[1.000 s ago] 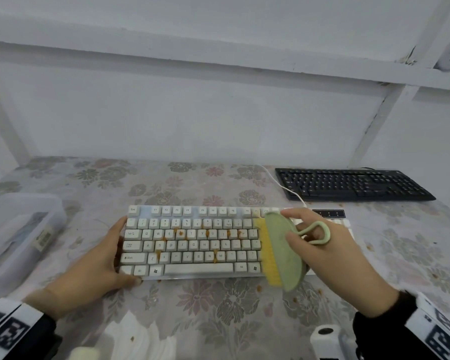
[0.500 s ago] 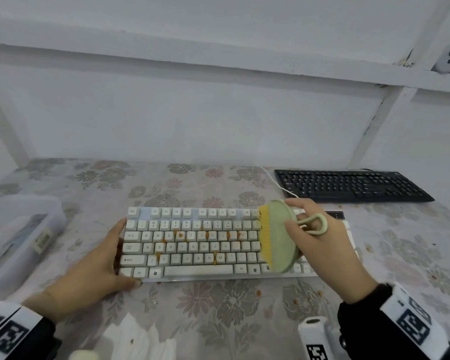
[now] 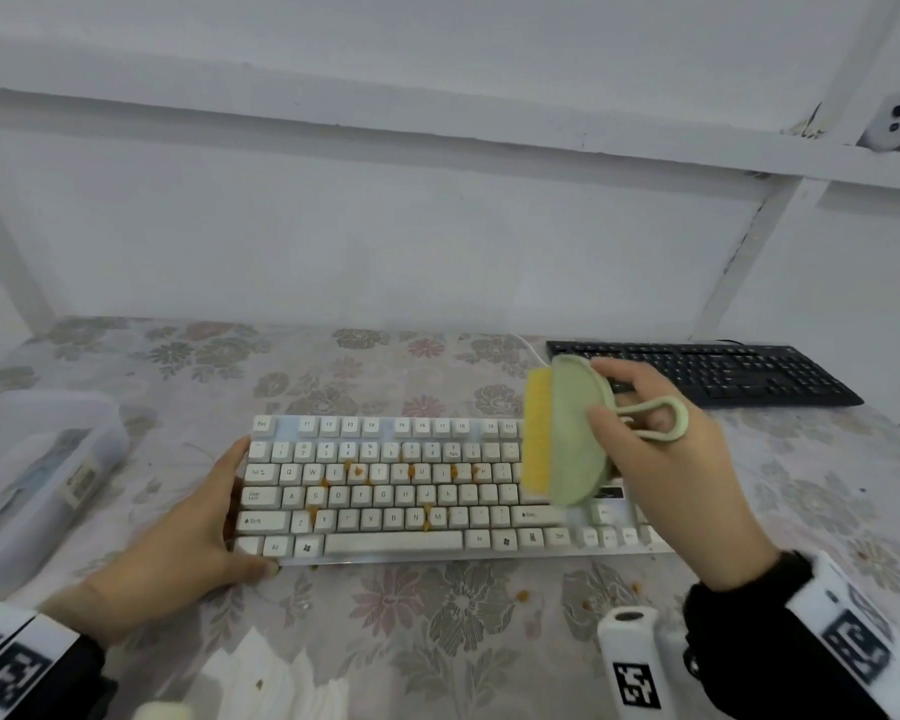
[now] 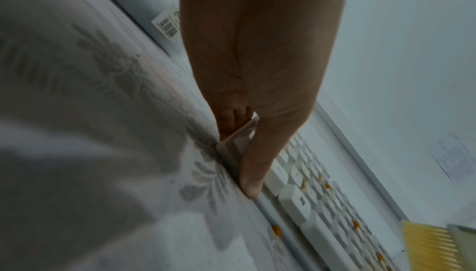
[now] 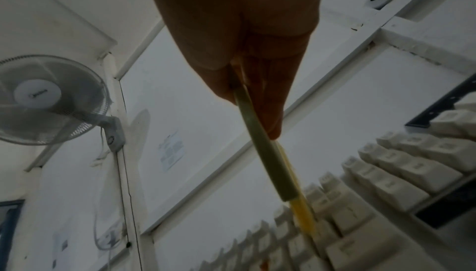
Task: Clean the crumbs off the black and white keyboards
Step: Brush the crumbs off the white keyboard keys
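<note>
Your right hand pinches the green brush by its back, bristles facing left, raised over the right part of the white keyboard. Your left hand braces that keyboard's left end, thumb along its front edge. Orange crumbs sit between its middle keys, and a few lie on the surface in front of it. The black keyboard lies behind it to the right, not being worked on. You're early in the job.

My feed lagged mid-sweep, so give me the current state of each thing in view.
white keyboard: flat on table, orange crumbs between keys
brush: raised on edge over keyboard's right part
left hand: holds keyboard's left end
right hand: grips brush
black keyboard: flat behind, untouched
</note>
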`<act>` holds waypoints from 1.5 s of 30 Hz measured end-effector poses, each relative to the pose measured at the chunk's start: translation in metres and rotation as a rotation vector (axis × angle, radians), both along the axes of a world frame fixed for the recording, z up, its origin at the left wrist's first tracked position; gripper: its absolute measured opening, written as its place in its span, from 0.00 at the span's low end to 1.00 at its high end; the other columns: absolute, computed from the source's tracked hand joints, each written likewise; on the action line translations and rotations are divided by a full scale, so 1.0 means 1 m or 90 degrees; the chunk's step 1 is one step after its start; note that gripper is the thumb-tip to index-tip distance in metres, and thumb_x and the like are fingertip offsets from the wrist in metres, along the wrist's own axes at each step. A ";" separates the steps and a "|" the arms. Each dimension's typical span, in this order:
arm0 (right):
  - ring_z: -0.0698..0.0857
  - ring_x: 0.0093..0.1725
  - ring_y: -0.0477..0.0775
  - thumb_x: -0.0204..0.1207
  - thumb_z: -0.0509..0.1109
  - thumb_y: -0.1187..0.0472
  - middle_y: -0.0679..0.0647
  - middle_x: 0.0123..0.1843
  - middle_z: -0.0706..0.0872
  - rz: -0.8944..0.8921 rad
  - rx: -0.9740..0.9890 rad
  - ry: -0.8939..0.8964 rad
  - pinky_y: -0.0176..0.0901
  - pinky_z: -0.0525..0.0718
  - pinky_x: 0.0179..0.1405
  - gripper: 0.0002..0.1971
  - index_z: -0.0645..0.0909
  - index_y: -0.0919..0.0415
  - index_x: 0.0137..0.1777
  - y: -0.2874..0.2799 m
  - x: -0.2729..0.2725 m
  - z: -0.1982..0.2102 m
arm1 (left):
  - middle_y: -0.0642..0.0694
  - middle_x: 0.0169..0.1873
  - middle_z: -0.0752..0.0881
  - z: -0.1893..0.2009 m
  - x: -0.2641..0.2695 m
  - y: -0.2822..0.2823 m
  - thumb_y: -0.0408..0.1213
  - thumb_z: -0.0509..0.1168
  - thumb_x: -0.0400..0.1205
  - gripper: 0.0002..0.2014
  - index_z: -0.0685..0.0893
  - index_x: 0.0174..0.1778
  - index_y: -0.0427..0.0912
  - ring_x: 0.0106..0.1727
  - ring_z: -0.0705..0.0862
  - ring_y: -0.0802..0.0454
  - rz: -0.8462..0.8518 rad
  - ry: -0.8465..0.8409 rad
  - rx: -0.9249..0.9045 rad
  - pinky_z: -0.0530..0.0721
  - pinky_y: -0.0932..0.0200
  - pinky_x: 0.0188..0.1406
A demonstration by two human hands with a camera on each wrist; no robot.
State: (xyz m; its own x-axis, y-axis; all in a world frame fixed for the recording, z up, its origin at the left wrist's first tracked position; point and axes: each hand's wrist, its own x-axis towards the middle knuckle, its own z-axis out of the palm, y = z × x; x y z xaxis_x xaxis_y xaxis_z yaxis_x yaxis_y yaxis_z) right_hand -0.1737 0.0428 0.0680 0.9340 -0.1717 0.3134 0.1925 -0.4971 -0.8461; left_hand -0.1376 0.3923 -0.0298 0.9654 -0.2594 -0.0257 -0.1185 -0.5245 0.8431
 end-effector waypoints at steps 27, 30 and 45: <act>0.80 0.29 0.59 0.79 0.66 0.67 0.61 0.35 0.86 0.041 -0.008 0.089 0.62 0.83 0.28 0.18 0.80 0.36 0.48 0.023 0.000 -0.020 | 0.74 0.56 0.81 -0.002 0.001 0.004 0.26 0.80 0.66 0.57 0.51 0.67 0.84 0.56 0.86 0.66 0.018 0.026 0.030 0.83 0.58 0.58; 0.82 0.34 0.68 0.77 0.66 0.66 0.63 0.37 0.85 0.062 -0.022 0.113 0.64 0.83 0.30 0.18 0.81 0.36 0.48 0.020 -0.012 -0.025 | 0.75 0.57 0.81 -0.002 0.002 0.004 0.24 0.79 0.66 0.56 0.52 0.67 0.82 0.56 0.86 0.66 0.015 0.026 0.021 0.83 0.59 0.57; 0.87 0.34 0.55 0.80 0.66 0.65 0.51 0.36 0.87 0.032 0.003 0.042 0.51 0.89 0.28 0.15 0.81 0.48 0.62 0.021 0.008 -0.009 | 0.73 0.58 0.82 -0.005 0.003 0.006 0.25 0.79 0.66 0.57 0.52 0.69 0.82 0.58 0.85 0.65 0.008 0.025 0.025 0.83 0.54 0.61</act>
